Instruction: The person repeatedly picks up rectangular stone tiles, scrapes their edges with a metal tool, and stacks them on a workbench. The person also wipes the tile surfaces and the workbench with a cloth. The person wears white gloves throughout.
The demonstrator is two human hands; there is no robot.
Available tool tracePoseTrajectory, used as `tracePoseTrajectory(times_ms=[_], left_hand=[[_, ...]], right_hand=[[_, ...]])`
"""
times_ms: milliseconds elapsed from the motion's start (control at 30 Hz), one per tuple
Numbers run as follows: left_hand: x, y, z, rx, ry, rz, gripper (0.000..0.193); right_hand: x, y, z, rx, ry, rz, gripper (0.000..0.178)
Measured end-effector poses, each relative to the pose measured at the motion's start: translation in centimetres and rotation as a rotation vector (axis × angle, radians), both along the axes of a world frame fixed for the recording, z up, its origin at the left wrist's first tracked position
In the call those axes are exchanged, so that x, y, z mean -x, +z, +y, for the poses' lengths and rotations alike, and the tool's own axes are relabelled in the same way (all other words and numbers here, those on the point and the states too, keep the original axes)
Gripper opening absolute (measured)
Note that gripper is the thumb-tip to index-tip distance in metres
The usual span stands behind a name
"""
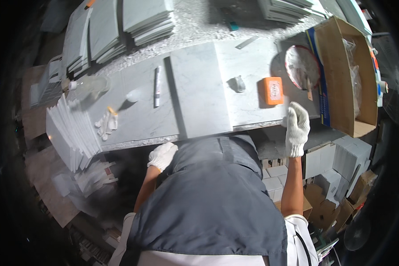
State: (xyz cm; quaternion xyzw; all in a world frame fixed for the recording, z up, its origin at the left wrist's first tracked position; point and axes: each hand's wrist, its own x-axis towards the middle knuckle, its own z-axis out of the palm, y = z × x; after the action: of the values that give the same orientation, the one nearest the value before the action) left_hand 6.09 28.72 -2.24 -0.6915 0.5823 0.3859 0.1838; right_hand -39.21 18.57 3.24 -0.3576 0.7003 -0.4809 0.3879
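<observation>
My left hand, in a white knit glove, is curled low beside the dark grey apron, just off the worktable's front edge. What its folded fingers hold, if anything, is hidden. Also gloved, my right hand is raised at the table's front right edge with its fingers bent in; I cannot make out anything inside them. Closest to it on the table is an orange container with a pale label. A pale marble slab lies in front of me. Left of it is a white marker-like tube.
Stacked white tiles line the back; more tiles stand on edge at left. A spare glove and clear bottle lie near them. At right are a round red-rimmed tub, a spatula and an open cardboard box.
</observation>
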Motion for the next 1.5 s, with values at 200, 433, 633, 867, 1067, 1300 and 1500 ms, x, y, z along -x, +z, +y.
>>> tracePoseTrajectory(times_ms=[200, 433, 633, 867, 1067, 1300, 1500], left_hand=[[3.4, 4.0, -3.7, -0.019, 0.413, 0.143, 0.037], [8.2, 4.8, -5.2, 0.283, 0.036, 0.223, 0.021], [10.0, 5.0, -5.4, 0.412, -0.196, 0.201, 0.015], [9.9, 4.8, -5.9, 0.407, -0.299, 0.185, 0.012], [10.1, 5.0, -6.2, 0.377, -0.32, 0.162, 0.014], [10.2, 5.6, -6.4, 0.327, -0.35, 0.172, 0.017], [10.4, 5.6, -6.4, 0.326, -0.337, 0.152, 0.017]], right_hand=[[5.1, 0.4, -3.5, 0.077, -0.184, 0.42, 0.041], [7.8, -0.8, -6.0, -0.396, 0.012, 0.93, 0.05], [8.8, -3.7, -6.7, -0.14, -0.065, 0.885, 0.027], [9.5, -3.2, -7.2, -0.022, -0.147, 0.357, 0.031], [8.5, -4.8, -9.3, 0.05, -0.081, 0.477, 0.032], [8.4, -5.5, -10.8, -0.045, -0.053, 0.378, 0.03], [7.8, -4.8, -11.2, -0.076, -0.08, 0.013, 0.029]])
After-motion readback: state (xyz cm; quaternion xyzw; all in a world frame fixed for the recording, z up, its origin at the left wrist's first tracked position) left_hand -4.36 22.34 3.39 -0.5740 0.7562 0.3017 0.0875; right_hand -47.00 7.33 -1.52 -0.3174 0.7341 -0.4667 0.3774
